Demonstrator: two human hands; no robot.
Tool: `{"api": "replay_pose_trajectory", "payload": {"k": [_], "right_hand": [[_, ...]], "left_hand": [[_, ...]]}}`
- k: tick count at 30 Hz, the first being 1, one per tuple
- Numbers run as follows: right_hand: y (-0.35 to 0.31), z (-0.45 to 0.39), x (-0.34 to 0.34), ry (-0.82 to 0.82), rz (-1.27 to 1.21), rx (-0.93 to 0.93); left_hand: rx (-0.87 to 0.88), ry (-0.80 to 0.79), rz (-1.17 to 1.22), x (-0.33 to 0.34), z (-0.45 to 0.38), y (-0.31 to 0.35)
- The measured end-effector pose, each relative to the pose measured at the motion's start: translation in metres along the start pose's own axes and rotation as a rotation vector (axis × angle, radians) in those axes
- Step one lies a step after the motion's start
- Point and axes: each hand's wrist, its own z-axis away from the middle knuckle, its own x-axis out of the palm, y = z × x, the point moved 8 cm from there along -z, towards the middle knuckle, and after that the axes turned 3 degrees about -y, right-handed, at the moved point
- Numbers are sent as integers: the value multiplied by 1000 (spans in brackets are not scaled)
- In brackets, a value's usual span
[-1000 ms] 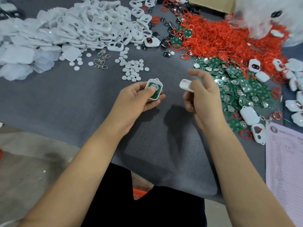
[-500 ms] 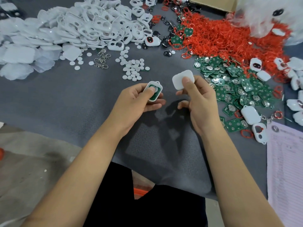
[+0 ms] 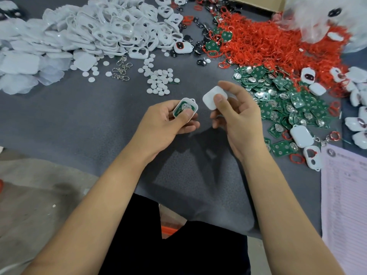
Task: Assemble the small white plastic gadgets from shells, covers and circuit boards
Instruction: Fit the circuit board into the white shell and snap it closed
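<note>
My left hand [image 3: 170, 124] holds a white shell [image 3: 185, 107] with a green circuit board seated inside it, thumb pressing on the board. My right hand [image 3: 236, 118] pinches a plain white cover [image 3: 213, 97] between thumb and fingers, just right of the shell and a little apart from it. Both hands hover over the grey mat [image 3: 99, 120]. A heap of green circuit boards [image 3: 282, 102] lies to the right. White shells [image 3: 111, 30] are piled at the back left.
Red rings [image 3: 274, 46] are heaped at the back right. Small white discs [image 3: 158, 82] and metal clasps [image 3: 121, 70] lie in the middle. Finished white gadgets [image 3: 355, 102] sit at the right edge, above a printed sheet [image 3: 345, 195]. A clear bag [image 3: 327, 14] fills the far right corner.
My right hand turned the white cover from edge-on to flat-faced and brought it closer to the shell. My left hand stayed almost still with the shell and board.
</note>
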Motion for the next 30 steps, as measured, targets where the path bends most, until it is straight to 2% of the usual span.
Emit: {"api": "replay_pose_trajectory", "payload": {"k": [6,13,16,21,30], "right_hand": [[-3,4,11,-117,-55,-20],[-10,7,20,-168,257,-150],[-13,7,21,-194,368,-206],[-17,7,24,-211,417,-239],[-14,7,24,-257,463,-188]], "left_hand": [[-31,-34,54,2,-1,-1],[-174,-57,108,5,-7,-7],[-172,-64,108,6,-7,-7],[-168,-74,114,7,-7,-6],[-152,-89,127,7,-8,-5]]}}
